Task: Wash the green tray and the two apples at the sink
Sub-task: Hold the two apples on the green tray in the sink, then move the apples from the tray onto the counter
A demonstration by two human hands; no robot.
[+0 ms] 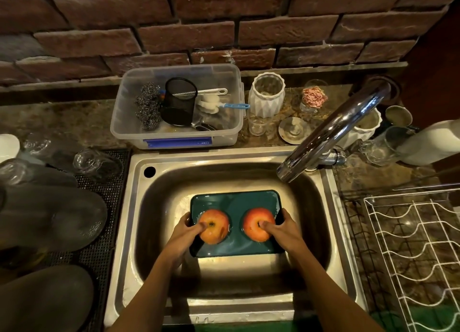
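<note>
The green tray (pixel 236 202) is held level inside the steel sink (pixel 139 207). Two red-orange apples rest on it: the left apple (pixel 216 229) and the right apple (pixel 254 223). My left hand (pixel 185 232) grips the tray's left edge, with its thumb pressed on top of the left apple. My right hand (pixel 281 228) grips the tray's right edge, its thumb on the right apple. The tray's surface looks wet. The chrome faucet (pixel 331 132) reaches over the sink's back right corner, and no water stream is visible.
A clear plastic tub (pixel 129 112) with steel wool, a black mesh cup and brushes stands behind the sink. White vases, glasses and jars crowd the back right counter. A white wire rack (pixel 410 244) sits at right. Upturned glasses lie on a black mat (pixel 104 232) at left.
</note>
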